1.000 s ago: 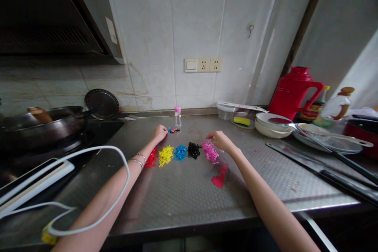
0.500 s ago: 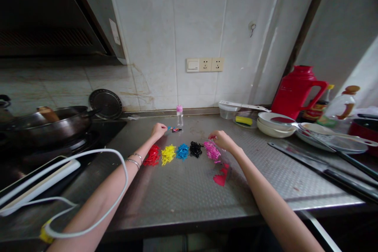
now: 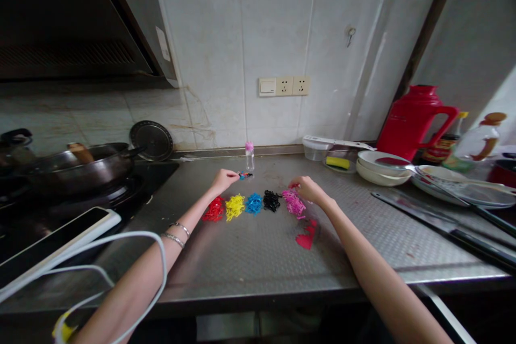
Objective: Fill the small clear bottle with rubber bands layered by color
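Five small piles that look like tiny rubber bands lie in a row on the metal counter: red [image 3: 214, 209], yellow [image 3: 234, 207], blue [image 3: 253, 203], black [image 3: 271, 201] and pink [image 3: 294, 203]. Behind them is a little mixed-colour heap [image 3: 245, 175]. My left hand [image 3: 224, 178] pinches at that heap's left edge; what the fingertips hold is too small to tell. Over the top of the pink pile, my right hand [image 3: 306, 189] has its fingers drawn together, their tips partly hidden. A clear bottle with a pink cap [image 3: 250, 156] stands behind the mixed heap.
A torn red piece [image 3: 306, 236] lies in front of the pink pile. Bowls [image 3: 382, 169], a red thermos [image 3: 415, 123] and a long black-handled tool [image 3: 443, 228] are on the right. A pan [image 3: 100, 164] and a white cable [image 3: 159, 247] are on the left.
My left hand has shifted slightly right, closer to the mixed heap. My right hand stays over the pink pile. The camera view has shifted a little.
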`<state>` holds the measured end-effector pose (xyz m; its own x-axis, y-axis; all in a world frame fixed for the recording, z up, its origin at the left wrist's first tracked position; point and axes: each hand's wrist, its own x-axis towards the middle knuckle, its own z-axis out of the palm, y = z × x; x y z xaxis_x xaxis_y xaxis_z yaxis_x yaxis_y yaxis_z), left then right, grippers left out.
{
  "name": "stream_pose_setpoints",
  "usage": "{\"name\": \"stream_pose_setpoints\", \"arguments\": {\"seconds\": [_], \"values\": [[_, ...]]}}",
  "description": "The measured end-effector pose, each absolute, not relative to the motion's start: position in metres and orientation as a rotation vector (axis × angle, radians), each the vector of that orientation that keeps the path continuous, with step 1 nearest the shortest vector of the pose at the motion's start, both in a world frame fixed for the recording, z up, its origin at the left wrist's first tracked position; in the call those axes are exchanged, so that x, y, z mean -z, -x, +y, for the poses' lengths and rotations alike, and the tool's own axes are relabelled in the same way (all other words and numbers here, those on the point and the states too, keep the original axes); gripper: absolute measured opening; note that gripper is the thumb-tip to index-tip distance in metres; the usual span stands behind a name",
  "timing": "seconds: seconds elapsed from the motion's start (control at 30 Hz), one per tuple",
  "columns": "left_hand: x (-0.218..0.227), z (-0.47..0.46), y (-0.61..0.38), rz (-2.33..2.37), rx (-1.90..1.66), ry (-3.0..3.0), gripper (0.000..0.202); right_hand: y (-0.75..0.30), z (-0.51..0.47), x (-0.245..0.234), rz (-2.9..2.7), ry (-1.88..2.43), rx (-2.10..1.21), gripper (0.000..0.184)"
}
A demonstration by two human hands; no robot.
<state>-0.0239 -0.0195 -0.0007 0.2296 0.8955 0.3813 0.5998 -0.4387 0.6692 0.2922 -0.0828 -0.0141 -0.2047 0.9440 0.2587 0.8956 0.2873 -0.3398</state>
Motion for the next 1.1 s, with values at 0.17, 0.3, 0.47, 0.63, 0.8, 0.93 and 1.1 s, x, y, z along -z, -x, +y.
{"name": "stream_pose_setpoints", "arguments": {"seconds": [0.17, 0.3, 0.47, 0.63, 0.8, 0.93, 1.1], "values": [[-0.004, -0.045, 0.006, 1.202, -1.012, -2.234, 0.021, -0.292, -0.086, 0.013, -2.148, 1.640, -0.163, 0.033], [-0.010, -0.061, -0.004, 1.126, -0.910, -2.307, 0.019, -0.292, -0.086, 0.014, -2.146, 1.643, -0.158, 0.034], [-0.013, -0.073, -0.007, 1.106, -0.744, -2.383, 0.017, -0.291, -0.087, 0.013, -2.146, 1.657, -0.176, 0.034], [-0.013, -0.077, -0.006, 1.146, -0.663, -2.372, 0.015, -0.289, -0.089, 0.011, -2.137, 1.691, -0.204, 0.033], [-0.011, -0.073, -0.001, 1.122, -0.676, -2.349, 0.015, -0.290, -0.090, 0.011, -2.142, 1.689, -0.182, 0.033], [-0.005, -0.061, 0.010, 1.156, -0.703, -2.320, 0.017, -0.290, -0.090, 0.012, -2.149, 1.690, -0.184, 0.032], [0.004, -0.039, 0.037, 1.233, -0.854, -2.167, 0.019, -0.290, -0.089, 0.012, -2.142, 1.711, -0.222, 0.032]]}}
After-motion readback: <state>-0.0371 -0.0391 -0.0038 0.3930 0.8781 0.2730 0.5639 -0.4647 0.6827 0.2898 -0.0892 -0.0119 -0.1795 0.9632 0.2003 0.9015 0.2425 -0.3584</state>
